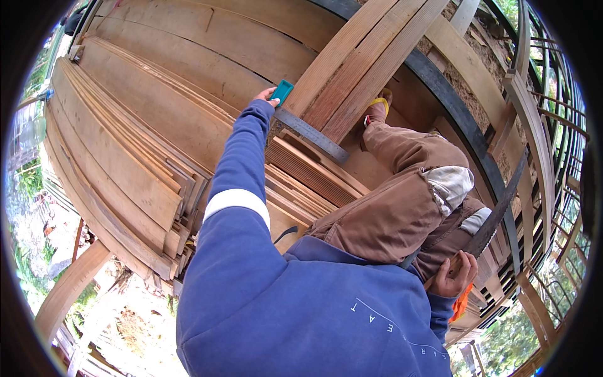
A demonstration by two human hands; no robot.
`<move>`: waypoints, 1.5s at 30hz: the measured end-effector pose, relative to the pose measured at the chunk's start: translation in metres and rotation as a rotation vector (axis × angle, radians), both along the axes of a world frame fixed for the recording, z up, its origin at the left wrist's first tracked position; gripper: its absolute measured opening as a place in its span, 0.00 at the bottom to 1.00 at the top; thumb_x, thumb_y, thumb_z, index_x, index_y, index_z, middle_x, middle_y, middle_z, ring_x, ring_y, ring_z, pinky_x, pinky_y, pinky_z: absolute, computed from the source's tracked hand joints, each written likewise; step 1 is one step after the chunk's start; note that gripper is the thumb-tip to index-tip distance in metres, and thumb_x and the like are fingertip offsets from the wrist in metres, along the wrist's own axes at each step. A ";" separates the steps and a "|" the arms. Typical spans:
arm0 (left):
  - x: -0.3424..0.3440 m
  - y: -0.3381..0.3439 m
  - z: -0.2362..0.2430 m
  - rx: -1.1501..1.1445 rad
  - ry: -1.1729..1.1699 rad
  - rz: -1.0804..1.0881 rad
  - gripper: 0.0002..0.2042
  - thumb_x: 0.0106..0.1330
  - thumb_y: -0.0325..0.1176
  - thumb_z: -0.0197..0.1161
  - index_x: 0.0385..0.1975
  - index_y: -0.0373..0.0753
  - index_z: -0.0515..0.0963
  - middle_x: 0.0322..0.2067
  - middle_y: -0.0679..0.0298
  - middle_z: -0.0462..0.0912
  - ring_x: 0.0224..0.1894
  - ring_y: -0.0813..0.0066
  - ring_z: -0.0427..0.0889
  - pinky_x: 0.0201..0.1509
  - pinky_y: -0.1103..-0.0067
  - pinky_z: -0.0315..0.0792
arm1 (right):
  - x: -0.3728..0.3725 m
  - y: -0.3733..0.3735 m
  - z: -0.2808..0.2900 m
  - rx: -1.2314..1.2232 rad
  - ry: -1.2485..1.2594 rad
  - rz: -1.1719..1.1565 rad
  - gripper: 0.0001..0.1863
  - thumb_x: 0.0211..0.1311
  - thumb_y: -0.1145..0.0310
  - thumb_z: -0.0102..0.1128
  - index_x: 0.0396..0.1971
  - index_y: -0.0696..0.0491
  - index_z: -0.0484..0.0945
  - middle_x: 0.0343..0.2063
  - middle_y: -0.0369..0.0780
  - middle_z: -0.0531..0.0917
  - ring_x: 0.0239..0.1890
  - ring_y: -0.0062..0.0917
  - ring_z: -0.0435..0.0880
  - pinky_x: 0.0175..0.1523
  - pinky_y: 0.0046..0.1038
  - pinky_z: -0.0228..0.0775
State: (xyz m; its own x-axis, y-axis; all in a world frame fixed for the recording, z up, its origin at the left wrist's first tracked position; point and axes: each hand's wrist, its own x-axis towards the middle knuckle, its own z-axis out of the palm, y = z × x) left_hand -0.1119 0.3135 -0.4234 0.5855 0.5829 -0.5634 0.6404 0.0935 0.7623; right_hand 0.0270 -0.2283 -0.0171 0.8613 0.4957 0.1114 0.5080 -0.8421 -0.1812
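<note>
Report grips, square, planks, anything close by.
Left grip on square, teal stock. Right grip on handsaw, away from planks. Square's blade at plank ends; foot beside planks.

I'm looking in on an outdoor timber worksite: stacked boards (116, 141) at nine o'clock, handsaw (493, 221) at three, greenery (514, 335) at four.

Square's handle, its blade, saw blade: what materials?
Square's handle: likely plastic, or coated metal; even, solid teal leaves it open. Square's blade: probably steel, flat, grey, dull sheen. Saw blade: likely steel, thin and toothed, with a dark, dull finish.
</note>
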 end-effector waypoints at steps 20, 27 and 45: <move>0.009 -0.011 0.021 0.078 0.057 0.018 0.22 0.64 0.30 0.63 0.58 0.43 0.71 0.45 0.60 0.81 0.45 0.74 0.78 0.53 0.79 0.70 | -0.003 -0.009 -0.007 -0.009 -0.036 0.018 0.19 0.46 0.75 0.61 0.42 0.59 0.76 0.43 0.48 0.74 0.48 0.42 0.73 0.56 0.41 0.63; 0.011 -0.013 0.027 0.078 0.097 0.021 0.22 0.64 0.30 0.62 0.58 0.45 0.71 0.46 0.59 0.81 0.46 0.73 0.78 0.55 0.79 0.69 | -0.001 -0.012 -0.008 0.011 -0.026 0.035 0.19 0.45 0.74 0.61 0.42 0.59 0.76 0.43 0.49 0.75 0.47 0.43 0.73 0.55 0.41 0.63; 0.001 -0.008 0.008 0.053 0.028 -0.006 0.22 0.64 0.32 0.62 0.59 0.45 0.71 0.47 0.58 0.81 0.48 0.73 0.78 0.56 0.78 0.68 | -0.002 -0.007 -0.006 0.006 -0.018 0.019 0.20 0.44 0.75 0.61 0.43 0.59 0.76 0.43 0.48 0.74 0.48 0.43 0.72 0.56 0.42 0.62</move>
State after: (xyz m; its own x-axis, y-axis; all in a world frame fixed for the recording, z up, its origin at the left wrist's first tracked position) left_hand -0.1105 0.3060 -0.4151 0.5734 0.6091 -0.5478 0.6617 0.0499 0.7481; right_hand 0.0249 -0.2356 -0.0228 0.8494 0.5115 0.1300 0.5275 -0.8309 -0.1770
